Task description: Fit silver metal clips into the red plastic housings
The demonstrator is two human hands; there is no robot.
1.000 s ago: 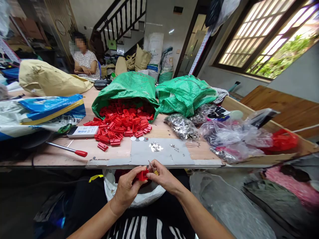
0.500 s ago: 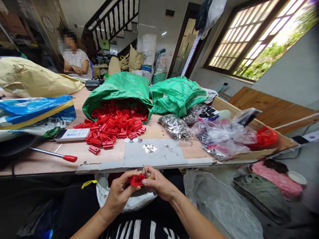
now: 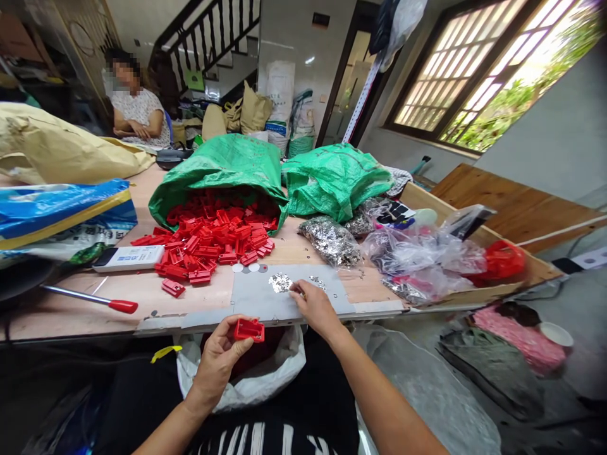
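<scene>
My left hand [image 3: 218, 361] pinches a small red plastic part [image 3: 249, 330] just below the table edge, above a white bag [image 3: 246, 373] on my lap. My right hand [image 3: 313, 308] reaches onto a grey sheet [image 3: 265, 297] on the table, fingertips down next to a little heap of shiny metal pieces [image 3: 281, 282]. Its fingers look curled together; what they hold, if anything, is hidden. A big pile of red plastic parts [image 3: 213, 237] spills from a green sack [image 3: 222, 164] behind the sheet.
A second green sack [image 3: 334, 180], bags of metal pieces [image 3: 332, 240] and clear plastic bags [image 3: 422, 253] lie at right. A remote [image 3: 128, 258], a red-handled tool [image 3: 95, 299] and a blue sack [image 3: 61, 212] lie left. Another person [image 3: 135, 107] sits at the far end.
My hands were together on the red part below the table edge. Now the right hand has left it and moved up to the metal pieces; the left hand keeps the part.
</scene>
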